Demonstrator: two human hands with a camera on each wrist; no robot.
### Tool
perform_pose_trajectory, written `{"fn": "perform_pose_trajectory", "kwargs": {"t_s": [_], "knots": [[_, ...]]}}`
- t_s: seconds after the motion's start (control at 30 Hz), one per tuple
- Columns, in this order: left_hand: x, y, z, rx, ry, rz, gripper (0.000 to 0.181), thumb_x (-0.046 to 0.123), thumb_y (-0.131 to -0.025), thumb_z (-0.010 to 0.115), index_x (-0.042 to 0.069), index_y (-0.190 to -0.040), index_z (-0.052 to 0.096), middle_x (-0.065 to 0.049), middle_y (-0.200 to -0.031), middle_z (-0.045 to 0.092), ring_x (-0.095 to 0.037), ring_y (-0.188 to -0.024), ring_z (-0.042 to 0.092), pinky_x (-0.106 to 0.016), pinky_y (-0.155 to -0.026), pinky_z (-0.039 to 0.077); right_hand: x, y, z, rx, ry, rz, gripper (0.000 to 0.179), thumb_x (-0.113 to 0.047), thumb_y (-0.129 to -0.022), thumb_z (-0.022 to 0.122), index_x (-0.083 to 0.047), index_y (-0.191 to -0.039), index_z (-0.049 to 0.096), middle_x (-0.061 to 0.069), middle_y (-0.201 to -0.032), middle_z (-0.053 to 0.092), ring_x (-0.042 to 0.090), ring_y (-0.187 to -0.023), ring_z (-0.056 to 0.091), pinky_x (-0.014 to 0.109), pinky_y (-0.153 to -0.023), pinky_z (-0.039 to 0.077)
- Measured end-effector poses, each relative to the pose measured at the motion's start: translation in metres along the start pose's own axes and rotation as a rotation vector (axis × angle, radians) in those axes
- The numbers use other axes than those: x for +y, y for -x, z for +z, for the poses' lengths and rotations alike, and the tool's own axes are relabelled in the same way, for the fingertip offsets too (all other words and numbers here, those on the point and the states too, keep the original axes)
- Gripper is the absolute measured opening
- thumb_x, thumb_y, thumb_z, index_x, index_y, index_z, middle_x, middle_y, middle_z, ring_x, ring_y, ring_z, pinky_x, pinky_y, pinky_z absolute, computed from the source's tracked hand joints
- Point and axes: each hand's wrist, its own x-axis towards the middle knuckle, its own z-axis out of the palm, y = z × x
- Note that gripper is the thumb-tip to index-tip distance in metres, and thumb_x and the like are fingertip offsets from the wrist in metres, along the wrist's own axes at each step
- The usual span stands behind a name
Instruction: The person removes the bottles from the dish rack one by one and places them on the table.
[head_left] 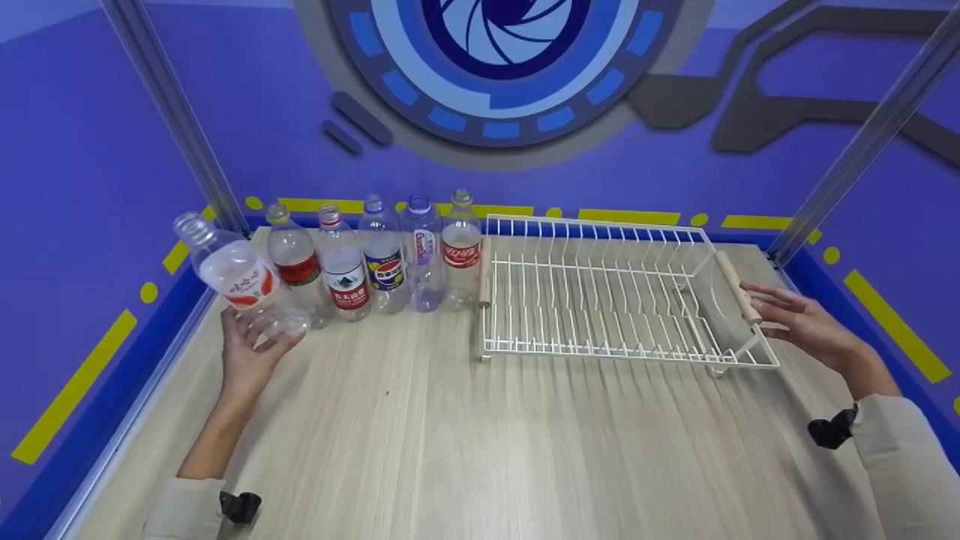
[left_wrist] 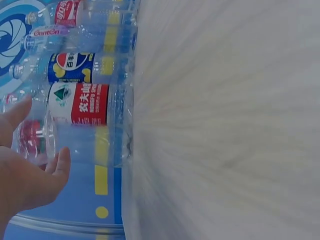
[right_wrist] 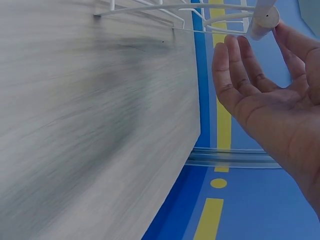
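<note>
My left hand [head_left: 251, 360] grips an uncapped clear plastic bottle [head_left: 244, 277] with a white-and-red label near its base. The bottle tilts, its neck leaning up and left. In the left wrist view its round base [left_wrist: 51, 132] shows between thumb and fingers. A white wire dish rack [head_left: 592, 349] with wooden handles stands on the table. At its right handle [head_left: 739, 287] is my right hand [head_left: 810, 330], fingertips right at the wood. The right wrist view shows the thumb against the handle's end [right_wrist: 266, 19] and the other fingers loosely bent below it.
Several empty plastic bottles stand upright in a row left of the rack, among them a red-and-white labelled one [head_left: 349, 285], a blue-labelled one [head_left: 385, 270] and a red-labelled one [head_left: 461, 255] beside the rack's left handle. Blue panels [head_left: 262, 112] border the wooden table [head_left: 450, 450].
</note>
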Motion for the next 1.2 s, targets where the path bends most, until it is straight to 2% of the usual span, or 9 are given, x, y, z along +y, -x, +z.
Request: {"fn": "perform_pose_trajectory", "kwargs": {"t_s": [0.07, 0.13, 0.23, 0.33, 0.47, 0.7, 0.9, 1.03, 1.2], "knots": [[-0.001, -0.003, -0.006, 0.015, -0.019, -0.028, 0.092, 0.013, -0.093, 0.075, 0.03, -0.157, 0.012, -0.007, -0.163, 0.034, -0.024, -0.148, 0.038, -0.021, -0.108, 0.046, -0.001, 0.0, 0.0, -0.005, 0.008, 0.002, 0.05, -0.013, -0.111, 0.042, -0.01, -0.159, 0.034, -0.023, -0.136, 0.059, 0.003, -0.104, 0.069, 0.018, -0.088, 0.055], [-0.002, -0.006, -0.011, 0.033, -0.03, -0.054, 0.093, 0.014, -0.093, 0.075, 0.031, -0.158, 0.009, -0.006, -0.163, 0.032, -0.024, -0.149, 0.037, -0.035, -0.117, 0.042, -0.002, 0.0, 0.0, -0.005, 0.011, 0.005, 0.05, -0.013, -0.11, 0.043, -0.01, -0.159, 0.034, -0.021, -0.135, 0.06, 0.004, -0.104, 0.069, 0.018, -0.088, 0.055], [-0.004, -0.011, -0.017, 0.059, -0.055, -0.086, 0.095, 0.015, -0.094, 0.075, 0.031, -0.159, 0.008, -0.007, -0.163, 0.031, -0.027, -0.148, 0.038, -0.047, -0.121, 0.037, -0.003, 0.0, -0.001, -0.008, 0.029, 0.01, 0.051, -0.012, -0.11, 0.043, -0.008, -0.159, 0.033, -0.02, -0.136, 0.059, 0.005, -0.107, 0.068, 0.019, -0.088, 0.055], [-0.005, -0.015, -0.02, 0.077, -0.098, -0.105, 0.093, 0.015, -0.092, 0.077, 0.024, -0.159, 0.012, -0.011, -0.159, 0.035, -0.029, -0.145, 0.04, -0.047, -0.121, 0.037, -0.003, 0.001, -0.003, -0.017, 0.056, 0.02, 0.052, -0.011, -0.11, 0.044, -0.007, -0.16, 0.03, -0.021, -0.137, 0.058, 0.006, -0.109, 0.067, 0.019, -0.09, 0.055], [-0.006, -0.021, -0.023, 0.064, -0.183, -0.127, 0.095, 0.019, -0.09, 0.079, 0.018, -0.16, 0.015, -0.014, -0.16, 0.038, -0.031, -0.147, 0.039, -0.046, -0.122, 0.036, -0.003, 0.002, -0.005, -0.023, 0.085, 0.033, 0.053, -0.009, -0.11, 0.044, -0.009, -0.161, 0.029, -0.022, -0.136, 0.06, 0.005, -0.11, 0.066, 0.019, -0.089, 0.055], [-0.012, -0.032, -0.027, 0.041, -0.234, -0.161, 0.092, 0.013, -0.09, 0.078, 0.013, -0.159, 0.018, -0.016, -0.158, 0.041, -0.034, -0.144, 0.042, -0.05, -0.119, 0.039, -0.001, 0.001, -0.006, -0.025, 0.093, 0.05, 0.053, -0.011, -0.11, 0.044, -0.013, -0.161, 0.03, -0.019, -0.134, 0.063, 0.004, -0.112, 0.066, 0.019, -0.09, 0.056], [-0.017, -0.048, -0.033, -0.002, -0.265, -0.187, 0.106, 0.009, -0.088, 0.08, 0.013, -0.163, 0.005, -0.024, -0.163, 0.032, -0.041, -0.149, 0.036, -0.055, -0.12, 0.036, -0.001, 0.002, -0.008, -0.023, 0.126, 0.05, 0.053, -0.011, -0.11, 0.043, -0.011, -0.161, 0.029, -0.028, -0.137, 0.058, -0.001, -0.113, 0.064, 0.018, -0.09, 0.055], [-0.021, -0.058, -0.038, -0.044, -0.304, -0.192, 0.111, 0.007, -0.088, 0.079, 0.014, -0.164, -0.002, -0.028, -0.164, 0.027, -0.045, -0.148, 0.033, -0.059, -0.12, 0.033, -0.001, 0.002, -0.009, -0.029, 0.116, 0.055, 0.053, -0.011, -0.11, 0.043, -0.01, -0.161, 0.029, -0.027, -0.138, 0.057, -0.003, -0.114, 0.063, 0.018, -0.091, 0.055], [-0.026, -0.065, -0.036, -0.058, -0.332, -0.2, 0.097, 0.005, -0.088, 0.077, 0.006, -0.159, 0.012, -0.03, -0.157, 0.035, -0.045, -0.142, 0.038, -0.057, -0.119, 0.036, -0.002, 0.002, -0.008, -0.032, 0.113, 0.055, 0.053, -0.011, -0.11, 0.043, -0.011, -0.161, 0.029, -0.027, -0.137, 0.058, -0.004, -0.115, 0.063, 0.018, -0.091, 0.055]]}}
